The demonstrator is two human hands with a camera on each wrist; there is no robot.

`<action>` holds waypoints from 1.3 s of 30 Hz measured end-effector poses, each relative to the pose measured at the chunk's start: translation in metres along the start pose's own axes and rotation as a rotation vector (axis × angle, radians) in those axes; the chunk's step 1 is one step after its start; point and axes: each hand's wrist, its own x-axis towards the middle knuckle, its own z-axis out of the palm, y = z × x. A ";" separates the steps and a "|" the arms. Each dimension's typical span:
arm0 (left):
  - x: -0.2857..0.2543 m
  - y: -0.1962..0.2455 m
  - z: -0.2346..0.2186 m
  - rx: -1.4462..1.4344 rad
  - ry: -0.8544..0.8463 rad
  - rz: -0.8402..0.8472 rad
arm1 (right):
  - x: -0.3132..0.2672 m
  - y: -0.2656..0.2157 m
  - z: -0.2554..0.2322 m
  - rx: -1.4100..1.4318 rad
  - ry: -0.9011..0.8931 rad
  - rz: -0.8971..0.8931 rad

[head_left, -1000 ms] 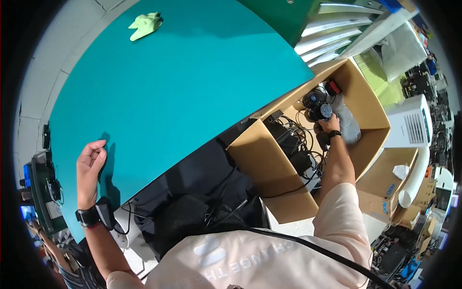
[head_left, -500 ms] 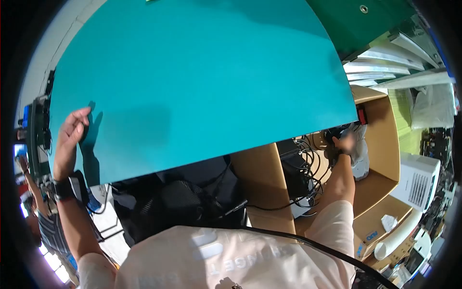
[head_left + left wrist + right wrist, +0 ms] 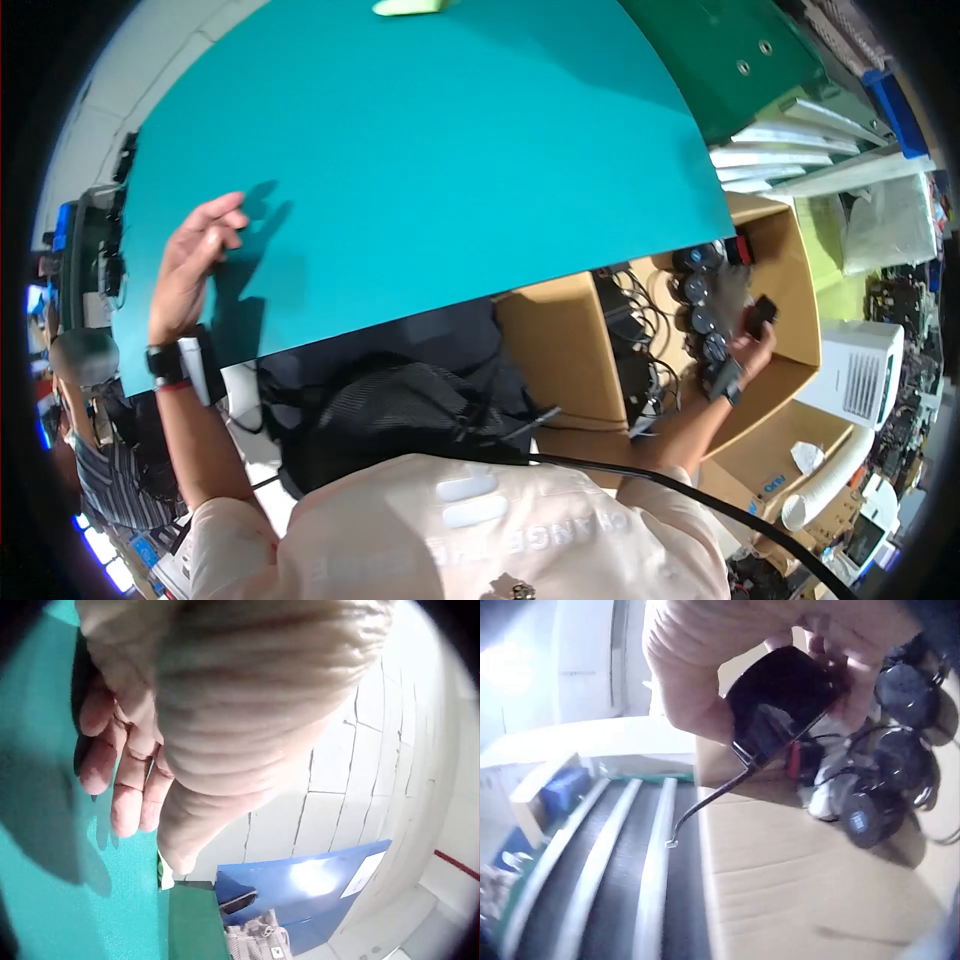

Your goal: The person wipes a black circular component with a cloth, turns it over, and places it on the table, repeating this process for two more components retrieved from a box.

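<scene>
In the head view the right hand [image 3: 752, 352] pinches a small black device [image 3: 760, 315] inside the cardboard box [image 3: 560, 345]. The right wrist view shows that black device [image 3: 776, 705] between thumb and fingers, with a short cable and a small connector hanging from it. Beside it lie several round black devices [image 3: 907, 694] in the box. Over the left part of the teal table [image 3: 430, 180], the left hand [image 3: 195, 265] holds nothing, its fingers loosely bent; the left wrist view shows its fingers [image 3: 129, 791] close above the surface.
Black adapters and tangled cables [image 3: 640, 340] fill the box's left part. A light green item [image 3: 408, 6] lies at the table's far edge. A black bag [image 3: 400, 400] is below the near edge. A white appliance [image 3: 858, 370] stands right of the box. Another person [image 3: 110, 470] is at the far left.
The right hand has come away from the round devices towards the box's right side, with the small black device now in its grip. The left hand has shifted slightly; the head view has turned.
</scene>
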 end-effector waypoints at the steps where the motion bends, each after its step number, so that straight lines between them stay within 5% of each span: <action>1: -0.001 0.006 0.001 -0.043 -0.009 -0.007 | -0.007 -0.022 0.006 0.034 -0.178 0.048; 2: -0.002 0.010 -0.001 -0.113 -0.037 -0.006 | -0.038 -0.036 0.052 0.104 -0.306 -0.127; 6: 0.003 0.017 -0.014 -0.293 -0.138 0.051 | -0.095 -0.079 0.168 0.337 -0.596 -0.177; 8: 0.002 0.023 -0.023 -0.365 -0.154 0.121 | -0.127 -0.089 0.228 0.180 -0.811 -0.206; 9: 0.004 0.022 -0.031 -0.422 -0.184 0.162 | -0.157 -0.093 0.270 -0.298 -0.759 -0.495; 10: 0.006 0.025 -0.039 -0.406 -0.177 0.185 | -0.181 -0.097 0.304 -0.144 -1.050 -0.507; 13: 0.017 0.020 -0.063 -0.614 -0.159 0.236 | -0.273 -0.097 0.405 -0.402 -1.274 -0.492; 14: 0.021 0.012 -0.067 -0.601 -0.162 0.254 | -0.289 -0.085 0.435 -0.445 -1.422 -0.677; 18: 0.023 0.001 -0.076 -0.730 -0.141 0.150 | -0.357 -0.020 0.518 -0.354 -1.808 -0.468; 20: 0.022 -0.016 -0.085 -0.811 -0.311 0.131 | -0.380 0.013 0.544 -0.319 -1.866 -0.247; 26: 0.014 -0.041 -0.103 -0.851 0.006 0.129 | -0.406 0.086 0.571 -0.139 -1.771 0.235; 28: 0.016 -0.045 -0.101 -0.881 0.238 0.267 | -0.414 0.098 0.569 -0.092 -1.601 0.374; 33: 0.021 -0.056 -0.095 -0.729 0.197 0.292 | -0.425 0.115 0.549 -0.233 -1.538 0.152; 39: 0.022 -0.052 -0.083 -0.554 0.293 0.237 | -0.421 0.114 0.536 -0.319 -1.506 0.310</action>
